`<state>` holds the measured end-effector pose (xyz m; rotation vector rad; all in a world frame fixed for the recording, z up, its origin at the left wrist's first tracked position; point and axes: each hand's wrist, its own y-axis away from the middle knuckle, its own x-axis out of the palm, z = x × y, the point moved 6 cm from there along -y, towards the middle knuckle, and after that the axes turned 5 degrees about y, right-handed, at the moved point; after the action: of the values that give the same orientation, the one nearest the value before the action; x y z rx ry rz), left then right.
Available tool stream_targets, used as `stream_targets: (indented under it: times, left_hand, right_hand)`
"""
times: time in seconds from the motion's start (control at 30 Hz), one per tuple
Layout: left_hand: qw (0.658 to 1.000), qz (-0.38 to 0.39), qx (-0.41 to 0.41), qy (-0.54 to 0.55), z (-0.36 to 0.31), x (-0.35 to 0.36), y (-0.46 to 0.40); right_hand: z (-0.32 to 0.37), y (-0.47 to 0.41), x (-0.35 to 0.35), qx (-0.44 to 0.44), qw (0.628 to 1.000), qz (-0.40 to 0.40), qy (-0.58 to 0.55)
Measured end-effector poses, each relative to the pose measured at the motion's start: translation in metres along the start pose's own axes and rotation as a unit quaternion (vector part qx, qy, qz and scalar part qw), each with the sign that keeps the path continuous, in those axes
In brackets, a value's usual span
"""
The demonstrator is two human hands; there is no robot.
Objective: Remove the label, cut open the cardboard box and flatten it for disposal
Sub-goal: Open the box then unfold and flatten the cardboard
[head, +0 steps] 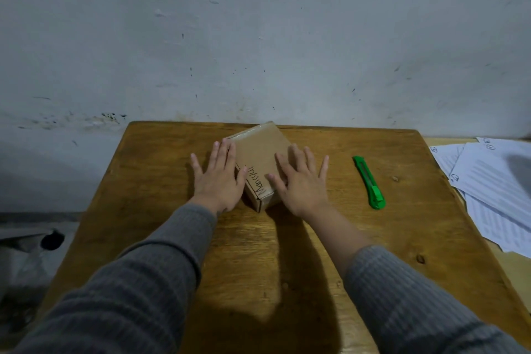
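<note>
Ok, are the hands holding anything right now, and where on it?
Nothing is gripped. Both hands are open, fingers spread: the left hand lies flat beside the cardboard box, the right hand rests on its right side. The green cutter lies untouched.

Colours here are pretty muted. The cardboard box (260, 158) is plain kraft brown with black handwritten lettering along its 6 o'clock edge. It sits on a honey-brown wooden table (373, 253) with dark knots and streaky grain. At 3 o'clock from the box there's a bright green utility knife (369, 182). Sleeves (138, 282) are grey, ribbed knit. White papers (494, 190) with bluish printed lines, pale grey-blue wall (258, 37) speckled with dark spots.
</note>
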<state>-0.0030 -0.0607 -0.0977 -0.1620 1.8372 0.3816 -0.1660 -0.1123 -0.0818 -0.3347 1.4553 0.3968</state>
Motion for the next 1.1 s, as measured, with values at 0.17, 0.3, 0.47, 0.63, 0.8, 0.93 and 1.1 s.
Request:
stream_targets:
  times: [0.17, 0.3, 0.47, 0.63, 0.8, 0.93, 1.1]
  left_hand:
    - [1.0, -0.002, -0.017, -0.013, -0.007, 0.001, 0.005]
    - [0.998, -0.014, 0.04, -0.035, -0.01, 0.0, 0.006]
    - [0.975, -0.014, 0.183, -0.125, -0.021, -0.004, 0.001]
    - [0.96, 0.011, 0.235, -0.149, -0.04, -0.008, -0.021]
    - [0.977, 0.021, 0.188, -0.101, -0.044, 0.005, -0.029]
    - [0.978, 0.005, 0.18, -0.106, -0.043, 0.005, -0.028]
    - [0.978, -0.006, 0.185, -0.097, -0.045, 0.003, -0.026]
  right_hand:
    - [-0.003, 0.032, 0.013, 0.209, 0.951, -0.024, -0.229]
    - [0.0, 0.037, 0.018, 0.318, 0.83, -0.043, -0.457]
    - [-0.015, 0.012, 0.017, 0.301, 0.818, -0.048, -0.488]
    - [-0.031, -0.022, 0.008, 0.182, 0.815, 0.042, -0.548]
    - [-0.033, -0.033, 0.009, 0.118, 0.872, 0.02, -0.474]
    - [-0.037, -0.021, 0.018, 0.099, 0.873, 0.016, -0.478]
    - [-0.044, -0.021, 0.02, 0.084, 0.883, 0.024, -0.461]
